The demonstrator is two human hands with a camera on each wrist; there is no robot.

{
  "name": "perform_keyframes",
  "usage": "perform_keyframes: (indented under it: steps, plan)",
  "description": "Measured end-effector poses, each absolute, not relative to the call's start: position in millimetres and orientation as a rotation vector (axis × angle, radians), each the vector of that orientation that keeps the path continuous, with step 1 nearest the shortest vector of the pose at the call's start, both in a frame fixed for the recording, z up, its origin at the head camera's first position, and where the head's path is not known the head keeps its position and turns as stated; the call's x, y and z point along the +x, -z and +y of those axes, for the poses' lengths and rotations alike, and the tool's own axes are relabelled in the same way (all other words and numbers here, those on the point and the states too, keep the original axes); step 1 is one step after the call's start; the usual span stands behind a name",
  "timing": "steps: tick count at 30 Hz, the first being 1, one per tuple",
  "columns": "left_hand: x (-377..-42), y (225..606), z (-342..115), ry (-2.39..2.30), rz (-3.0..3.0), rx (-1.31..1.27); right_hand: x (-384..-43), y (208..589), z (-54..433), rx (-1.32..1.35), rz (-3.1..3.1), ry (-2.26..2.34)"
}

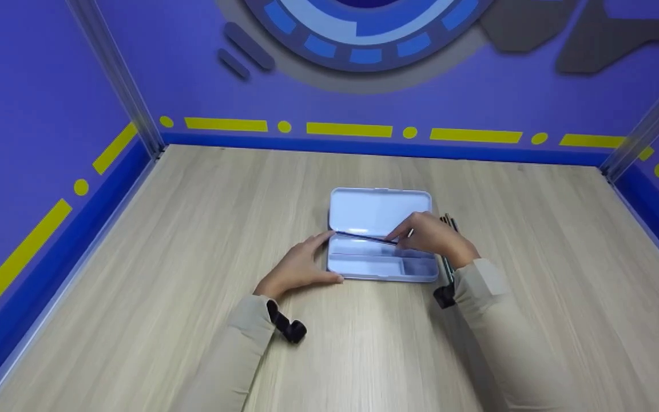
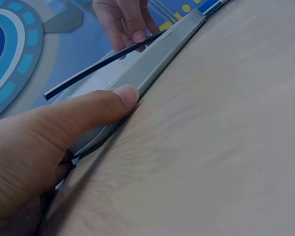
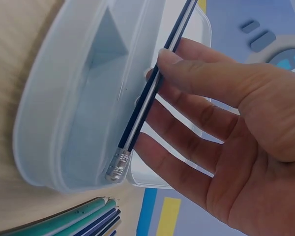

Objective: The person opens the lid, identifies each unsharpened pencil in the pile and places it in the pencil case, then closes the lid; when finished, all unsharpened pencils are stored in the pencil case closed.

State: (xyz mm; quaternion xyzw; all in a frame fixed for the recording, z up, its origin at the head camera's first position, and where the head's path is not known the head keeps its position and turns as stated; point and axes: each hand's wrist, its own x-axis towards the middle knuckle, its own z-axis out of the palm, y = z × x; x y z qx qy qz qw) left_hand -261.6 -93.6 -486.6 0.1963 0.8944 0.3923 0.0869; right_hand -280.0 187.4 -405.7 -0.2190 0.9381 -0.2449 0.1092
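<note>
An open, pale plastic pencil case lies on the table, its lid folded back. My left hand grips the left end of the case, with the thumb against its front wall and the index finger near the hinge corner. With thumb and fingertips, my right hand pinches a dark blue, silver-striped pencil over the rear compartment. The pencil's metal eraser end points to the right, and its other end reaches the case's left side. In the left wrist view the left fingers are mostly hidden.
Several green and dark pencils lie beside the case's right end, partly behind the right wrist. Low dividers split the case; a small compartment sits at its front right. Blue-purple panels stand along the table's back and sides.
</note>
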Motion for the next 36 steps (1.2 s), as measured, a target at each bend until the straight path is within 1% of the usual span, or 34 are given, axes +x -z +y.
perform_keyframes:
  steps: [17,22,36]
  plan:
    - [-261.8,485.8,-94.4,-1.164,2.664,0.584,-278.1,406.6,194.0,-0.503,2.761,0.712]
    - [-261.7,486.9,-94.6,-1.163,2.670,0.606,-276.9,405.6,202.5,-0.439,2.759,0.740]
    - [-262.0,488.6,-94.0,-1.156,2.677,0.595,-271.5,407.8,241.3,-0.475,2.839,0.793]
